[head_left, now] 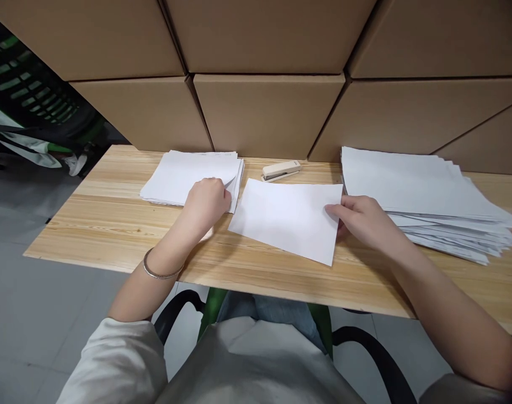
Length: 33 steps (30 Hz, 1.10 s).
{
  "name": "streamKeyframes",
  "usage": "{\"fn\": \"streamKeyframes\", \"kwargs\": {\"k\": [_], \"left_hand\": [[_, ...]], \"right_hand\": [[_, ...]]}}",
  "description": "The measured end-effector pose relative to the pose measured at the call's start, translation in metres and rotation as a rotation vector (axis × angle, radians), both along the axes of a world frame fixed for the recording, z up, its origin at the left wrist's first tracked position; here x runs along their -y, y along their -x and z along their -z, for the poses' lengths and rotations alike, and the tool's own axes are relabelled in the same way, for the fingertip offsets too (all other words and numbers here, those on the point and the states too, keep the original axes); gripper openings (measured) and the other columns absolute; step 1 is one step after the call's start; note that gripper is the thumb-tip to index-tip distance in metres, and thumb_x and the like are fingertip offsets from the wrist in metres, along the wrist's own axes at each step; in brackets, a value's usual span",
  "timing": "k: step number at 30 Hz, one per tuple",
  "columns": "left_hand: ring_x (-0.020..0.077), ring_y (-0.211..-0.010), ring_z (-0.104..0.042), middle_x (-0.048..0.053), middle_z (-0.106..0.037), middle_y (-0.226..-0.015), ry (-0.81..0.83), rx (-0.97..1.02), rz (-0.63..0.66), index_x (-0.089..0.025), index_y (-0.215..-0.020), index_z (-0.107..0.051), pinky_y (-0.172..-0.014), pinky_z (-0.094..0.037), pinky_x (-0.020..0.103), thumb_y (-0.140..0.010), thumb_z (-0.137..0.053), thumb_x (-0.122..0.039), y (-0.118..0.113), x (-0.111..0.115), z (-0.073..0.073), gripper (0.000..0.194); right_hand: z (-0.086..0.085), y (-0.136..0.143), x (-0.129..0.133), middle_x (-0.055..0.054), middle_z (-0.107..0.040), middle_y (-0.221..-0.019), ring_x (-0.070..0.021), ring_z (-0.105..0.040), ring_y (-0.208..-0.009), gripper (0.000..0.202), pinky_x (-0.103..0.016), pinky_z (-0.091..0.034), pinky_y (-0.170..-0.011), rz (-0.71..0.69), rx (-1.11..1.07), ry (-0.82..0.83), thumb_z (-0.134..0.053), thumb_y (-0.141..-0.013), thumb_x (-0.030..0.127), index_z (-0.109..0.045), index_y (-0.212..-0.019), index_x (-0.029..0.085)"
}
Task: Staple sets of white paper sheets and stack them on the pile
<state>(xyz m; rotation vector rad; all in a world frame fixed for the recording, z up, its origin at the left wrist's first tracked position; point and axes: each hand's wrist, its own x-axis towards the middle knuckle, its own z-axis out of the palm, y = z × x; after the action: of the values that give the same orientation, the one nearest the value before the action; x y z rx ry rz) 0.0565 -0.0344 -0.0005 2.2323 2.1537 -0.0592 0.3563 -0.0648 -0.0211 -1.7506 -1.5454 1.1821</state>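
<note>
While a smooth, blank white sheet (pixel 285 219) sits askew over the table (pixel 112 196) between the left stack (pixel 184 171) and the right stack (pixel 411 182), the right hand (pixel 363 219) pinches its right edge, thumb on top – and the left hand (pixel 207 199) bends knuckles-up over the left stack's right side, fingers curled, whether pinching paper I cannot tell

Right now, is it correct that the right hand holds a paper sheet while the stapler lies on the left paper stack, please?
Not quite: the head view shows the stapler on the wooden table; the right hand does hold a paper sheet.
</note>
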Motion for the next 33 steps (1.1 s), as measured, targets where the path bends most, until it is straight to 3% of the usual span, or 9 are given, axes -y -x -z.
{"fn": "streamKeyframes", "kwargs": {"k": [4,7,14,19,21,26,28,31,33], "left_hand": [[0.0326,-0.076,-0.067,0.02,-0.071,-0.078,-0.015,-0.006,-0.012,-0.016,-0.077,-0.072,-0.069,-0.043,0.041,-0.085,-0.039,-0.01,0.005,0.0,-0.004,0.034],[0.0325,-0.075,-0.066,0.017,-0.069,-0.072,-0.092,0.096,-0.022,-0.018,-0.07,-0.07,-0.07,-0.042,0.041,-0.089,-0.045,-0.021,0.012,-0.003,-0.006,0.031],[0.0297,-0.075,-0.065,0.012,-0.072,-0.073,-0.175,0.216,-0.014,-0.018,-0.078,-0.073,-0.069,-0.045,0.038,-0.084,-0.057,-0.031,0.018,-0.009,-0.001,0.021],[0.0247,-0.072,-0.061,0.009,-0.07,-0.072,-0.117,0.302,0.028,-0.02,-0.073,-0.069,-0.066,-0.043,0.034,-0.079,-0.059,-0.03,0.02,-0.01,-0.004,0.015],[0.0212,-0.068,-0.057,0.006,-0.066,-0.067,-0.044,0.353,0.071,-0.021,-0.066,-0.065,-0.063,-0.04,0.032,-0.08,-0.056,-0.029,0.023,-0.008,-0.01,0.018],[0.0141,-0.054,-0.039,0.0,-0.037,-0.047,0.09,0.439,0.119,-0.021,-0.045,-0.049,-0.056,-0.028,0.03,-0.082,-0.053,-0.024,0.031,-0.005,-0.021,0.037],[0.0148,-0.056,-0.044,0.0,-0.044,-0.047,0.04,0.497,0.068,-0.021,-0.048,-0.055,-0.058,-0.032,0.03,-0.079,-0.06,-0.024,0.033,-0.008,-0.019,0.032],[0.0186,-0.065,-0.057,0.002,-0.065,-0.062,-0.058,0.574,0.021,-0.021,-0.059,-0.065,-0.064,-0.041,0.032,-0.075,-0.068,-0.024,0.035,-0.012,-0.012,0.016],[0.0188,-0.068,-0.061,0.002,-0.07,-0.068,-0.092,0.606,0.0,-0.021,-0.069,-0.066,-0.065,-0.044,0.032,-0.074,-0.07,-0.023,0.036,-0.014,-0.009,0.007]], "right_hand": [[0.003,-0.002,-0.001,-0.005,-0.074,-0.069,-0.0243,-0.07,-0.055,0.024,-0.035,-0.057,-0.048,0.021,-0.021,0.068,-0.063,-0.082,0.035,-0.064,-0.061,0.024],[0.003,-0.002,-0.001,-0.006,-0.074,-0.068,-0.0247,-0.07,-0.053,0.027,-0.035,-0.057,-0.047,0.01,-0.037,0.057,-0.065,-0.082,0.037,-0.062,-0.059,0.024],[-0.001,0.0,0.0,-0.006,-0.074,-0.07,-0.0247,-0.071,-0.057,0.024,-0.037,-0.059,-0.053,0.029,0.014,0.099,-0.062,-0.085,0.035,-0.066,-0.064,0.023],[0.002,-0.002,0.0,-0.007,-0.074,-0.07,-0.0247,-0.07,-0.055,0.026,-0.035,-0.057,-0.049,0.009,-0.017,0.06,-0.064,-0.085,0.037,-0.066,-0.064,0.023],[0.003,-0.003,-0.001,-0.007,-0.075,-0.071,-0.0246,-0.071,-0.056,0.027,-0.034,-0.057,-0.048,0.01,-0.03,0.058,-0.064,-0.085,0.038,-0.064,-0.062,0.023],[0.002,-0.002,0.0,-0.007,-0.073,-0.069,-0.0243,-0.07,-0.055,0.028,-0.036,-0.058,-0.049,0.008,-0.048,0.071,-0.064,-0.086,0.039,-0.064,-0.063,0.024],[0.001,-0.001,0.0,-0.007,-0.073,-0.068,-0.0241,-0.069,-0.054,0.028,-0.037,-0.058,-0.051,0.021,-0.024,0.097,-0.062,-0.088,0.039,-0.065,-0.064,0.023],[-0.001,0.0,0.0,-0.006,-0.072,-0.067,-0.0236,-0.069,-0.054,0.029,-0.037,-0.058,-0.054,0.037,0.001,0.122,-0.06,-0.089,0.037,-0.065,-0.064,0.023],[-0.002,0.0,0.0,-0.006,-0.071,-0.067,-0.0236,-0.069,-0.055,0.028,-0.037,-0.058,-0.055,0.038,0.0,0.128,-0.061,-0.088,0.036,-0.065,-0.064,0.023]]}}
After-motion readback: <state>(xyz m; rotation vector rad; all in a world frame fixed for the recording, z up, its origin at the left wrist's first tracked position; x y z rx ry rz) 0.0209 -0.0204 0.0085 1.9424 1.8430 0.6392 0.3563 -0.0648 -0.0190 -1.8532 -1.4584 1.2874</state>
